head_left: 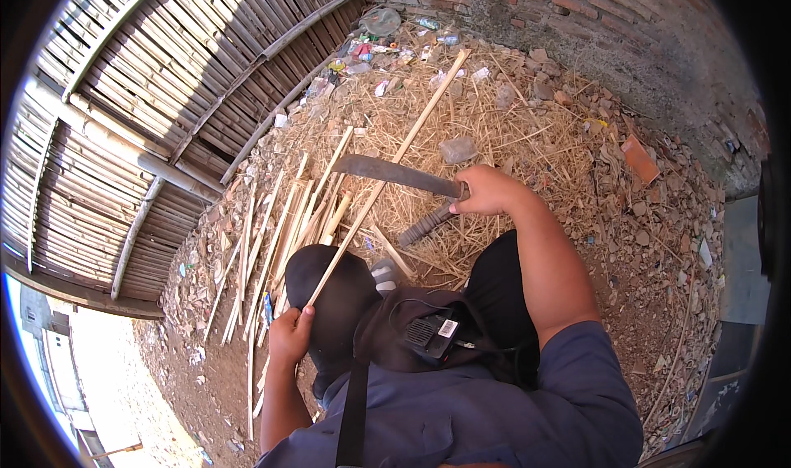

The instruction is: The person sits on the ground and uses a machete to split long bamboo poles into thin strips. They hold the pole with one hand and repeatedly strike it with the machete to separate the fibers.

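Observation:
My left hand [291, 334] is closed on the near end of a long, pale bamboo strip [423, 120], which slants away to the far right over my black-clad left knee [329, 274]. In my right hand [493, 193] is the handle of a machete, its dark, broad blade [400, 174] pointing left. The blade crosses the strip about midway; whether they touch I cannot tell. Just below my right hand a dark, ridged, rod-like piece [426, 224] lies over the straw. Several split bamboo strips [284, 221] lie in a loose pile left of my knees.
Dry straw and shavings [527, 147] cover the rubble ground ahead. A grey stone block [458, 149] sits beyond the machete, and a broken orange brick [639, 159] lies at right. A bamboo-slat wall [156, 72] stands left, a brick wall [643, 48] at the back. Litter [362, 52] gathers in the far corner.

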{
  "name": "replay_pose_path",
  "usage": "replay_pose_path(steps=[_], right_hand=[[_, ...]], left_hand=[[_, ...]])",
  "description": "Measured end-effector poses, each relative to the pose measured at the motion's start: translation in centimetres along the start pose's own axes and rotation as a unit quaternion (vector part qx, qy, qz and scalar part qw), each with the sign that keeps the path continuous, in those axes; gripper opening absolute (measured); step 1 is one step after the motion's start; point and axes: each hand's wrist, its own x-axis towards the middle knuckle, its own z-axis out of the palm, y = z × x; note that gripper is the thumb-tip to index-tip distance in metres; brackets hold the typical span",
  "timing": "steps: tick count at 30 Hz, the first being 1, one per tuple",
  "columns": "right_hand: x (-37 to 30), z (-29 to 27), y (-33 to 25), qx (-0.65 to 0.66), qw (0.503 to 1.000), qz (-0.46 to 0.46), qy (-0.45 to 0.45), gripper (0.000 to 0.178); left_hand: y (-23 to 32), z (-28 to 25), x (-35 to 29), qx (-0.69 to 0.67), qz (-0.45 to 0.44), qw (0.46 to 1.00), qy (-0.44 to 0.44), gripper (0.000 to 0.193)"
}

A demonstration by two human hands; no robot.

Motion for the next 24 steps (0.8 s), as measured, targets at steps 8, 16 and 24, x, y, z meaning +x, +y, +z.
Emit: replay_pose_path(steps=[8, 16, 24], right_hand=[[-0.08, 0.02, -0.14, -0.002, 1.000, -0.005, 0.006, 0.044], [-0.08, 0.09, -0.17, 0.003, 1.000, -0.003, 0.002, 0.043], [0.04, 0.27, 0.24, 0.001, 1.000, -0.010, 0.004, 0.044]], left_hand=[[0.18, 0.05, -0.06, -0.014, -0.001, 1.000, 0.006, 0.061], [-0.35, 0.22, 0.07, 0.006, 0.008, 1.000, 0.009, 0.060], [-0.13, 0.20, -0.01, 0.000, 0.009, 1.000, 0.009, 0.061]])
